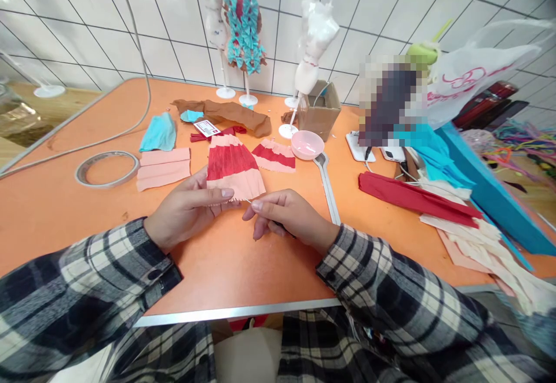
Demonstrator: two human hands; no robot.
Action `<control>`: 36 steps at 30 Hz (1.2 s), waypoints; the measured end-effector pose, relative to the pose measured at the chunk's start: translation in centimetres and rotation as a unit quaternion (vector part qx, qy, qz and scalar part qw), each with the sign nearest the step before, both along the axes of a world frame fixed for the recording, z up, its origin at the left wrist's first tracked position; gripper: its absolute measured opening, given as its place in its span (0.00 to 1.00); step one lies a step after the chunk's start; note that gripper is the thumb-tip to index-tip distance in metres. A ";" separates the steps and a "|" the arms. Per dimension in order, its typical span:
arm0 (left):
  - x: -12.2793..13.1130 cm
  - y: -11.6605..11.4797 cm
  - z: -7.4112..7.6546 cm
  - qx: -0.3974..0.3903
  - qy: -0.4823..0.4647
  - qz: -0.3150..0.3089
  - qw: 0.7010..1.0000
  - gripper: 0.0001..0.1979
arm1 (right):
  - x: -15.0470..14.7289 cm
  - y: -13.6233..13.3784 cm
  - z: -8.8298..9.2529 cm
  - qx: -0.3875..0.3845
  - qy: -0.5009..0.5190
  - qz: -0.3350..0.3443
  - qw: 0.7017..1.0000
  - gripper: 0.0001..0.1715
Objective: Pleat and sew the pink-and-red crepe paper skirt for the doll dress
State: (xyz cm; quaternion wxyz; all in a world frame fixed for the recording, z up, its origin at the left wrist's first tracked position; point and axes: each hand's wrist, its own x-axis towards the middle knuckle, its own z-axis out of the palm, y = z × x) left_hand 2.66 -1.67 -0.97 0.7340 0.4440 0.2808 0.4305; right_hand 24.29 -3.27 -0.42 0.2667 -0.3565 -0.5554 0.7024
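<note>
From where I stand, with the banded paper skirt as the clock's hub, a tape roll (80, 173) lies flat at nine o'clock on the orange table (217, 278). Nearer in on that line is a pleated pink sheet (164, 168), with a crumpled turquoise piece (158, 132) at ten. The left hand (191, 203), at eight, has the lower edge of the paper skirt (232, 163) between thumb and fingers — pink, red, pink, lifted just over the tabletop. At twelve lies a long brown strip (234, 116); behind it stands a little mannequin (244, 29) dressed in turquoise bows. A smaller banded piece (274, 157) rests near three. The right hand (289, 215), between four and five, pinches a thin pale-tipped thing (248, 200) by the skirt's lower edge — I can't tell what it is. Toward two sit a pink bowl (307, 146) and, beyond it, a cardboard box (319, 113). A long grey tool (328, 189) lies at three, and farther out, between three and four, folded red paper (417, 199).
</note>
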 end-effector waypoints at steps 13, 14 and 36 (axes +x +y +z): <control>0.0 0.0 0.1 0.011 0.001 0.002 1.000 0.12 | 0.2 0.0 -0.1 0.000 -0.006 0.004 1.000 0.21; 0.0 0.0 0.1 0.013 -0.003 0.006 1.000 0.11 | 0.2 0.0 -0.1 0.001 -0.007 0.005 1.000 0.20; -0.2 0.1 -0.2 -0.006 -0.002 0.011 1.000 0.16 | 0.0 0.0 -0.3 0.014 0.006 -0.004 1.000 0.23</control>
